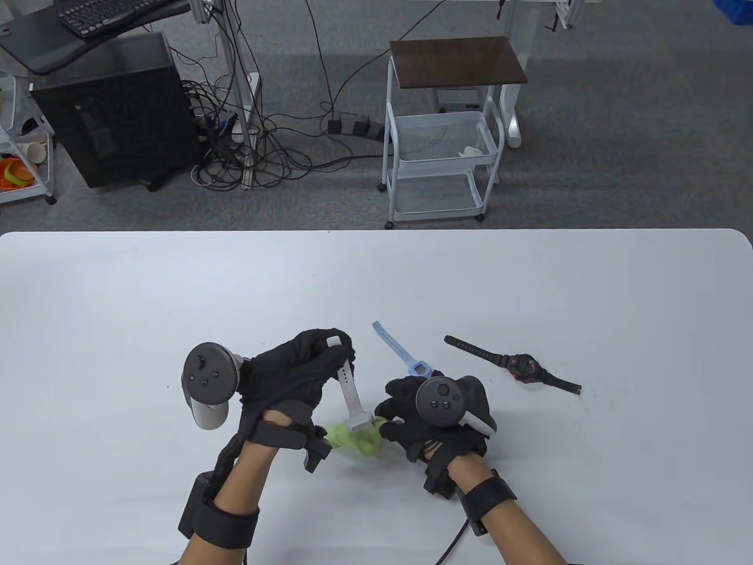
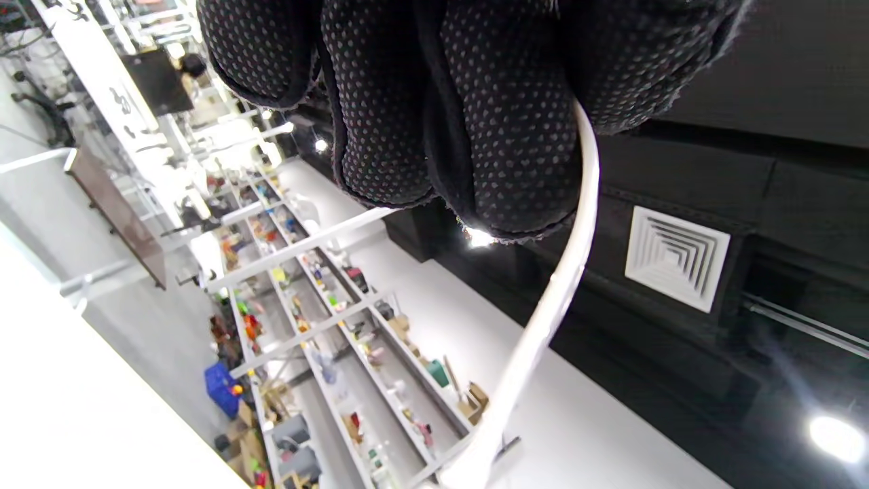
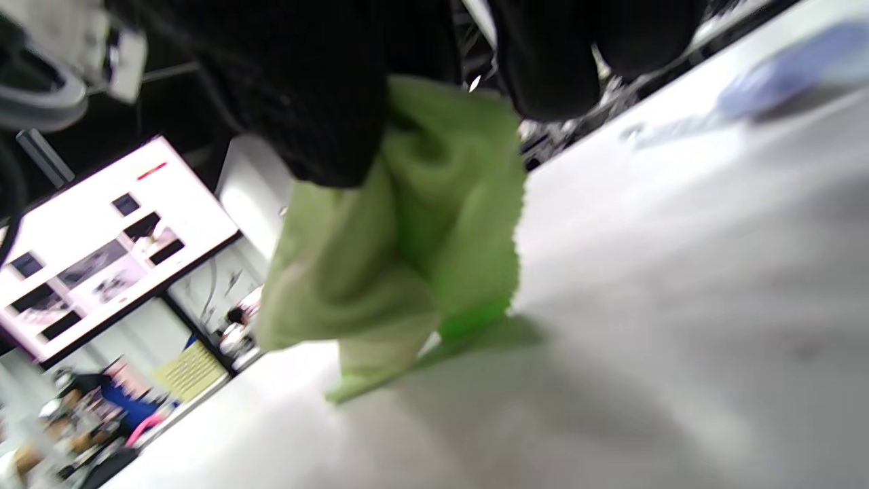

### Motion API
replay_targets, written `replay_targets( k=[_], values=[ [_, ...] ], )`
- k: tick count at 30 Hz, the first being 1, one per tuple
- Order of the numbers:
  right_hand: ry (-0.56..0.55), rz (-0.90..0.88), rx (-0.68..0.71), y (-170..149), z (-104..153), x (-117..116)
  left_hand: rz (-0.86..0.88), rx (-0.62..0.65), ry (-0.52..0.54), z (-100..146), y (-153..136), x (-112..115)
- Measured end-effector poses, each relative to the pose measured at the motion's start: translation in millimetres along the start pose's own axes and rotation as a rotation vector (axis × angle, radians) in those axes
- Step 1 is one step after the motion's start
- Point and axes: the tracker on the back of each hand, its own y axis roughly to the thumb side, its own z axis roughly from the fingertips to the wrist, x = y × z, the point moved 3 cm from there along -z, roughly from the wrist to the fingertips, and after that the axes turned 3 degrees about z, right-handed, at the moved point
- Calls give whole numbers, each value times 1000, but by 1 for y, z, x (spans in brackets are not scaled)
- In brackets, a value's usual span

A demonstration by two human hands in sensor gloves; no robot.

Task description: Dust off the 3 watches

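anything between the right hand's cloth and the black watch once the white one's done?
Nothing visible. The black watch lies flat on the table, up and to the right of the right hand holding the green cloth. The blue watch lies above that hand, left of the route. The left hand holds the white watch.

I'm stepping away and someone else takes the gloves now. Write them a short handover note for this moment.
Left hand: grips the upper strap end of the white watch, lifted off the table.
Right hand: holds the green cloth against the watch's case.
Blue watch and black watch lie flat just beyond the right hand.
Done: white watch is in mid-wipe; whether the other two were dusted cannot be told.
Left: finish the white one, then do or check the blue and black.
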Motion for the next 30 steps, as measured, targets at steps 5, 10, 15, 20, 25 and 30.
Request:
replay_targets(
  k=[5,10,15,20,25,30],
  values=[
    [-165,-25,-65,-6,20,23,8,0,-18,0,1,6],
    [-280,-60,-41,-5,36,33,31,-20,-39,0,-4,15],
    [-326,-102,17,7,43,41,43,-60,-69,0,-16,24],
    [-363,-185,90,17,50,49,36,-83,-71,-1,-25,26],
    [-276,-456,171,22,46,39,25,-100,-29,0,-33,16],
    [-166,-773,204,24,41,17,24,-109,-1,1,-37,9]
  ],
)
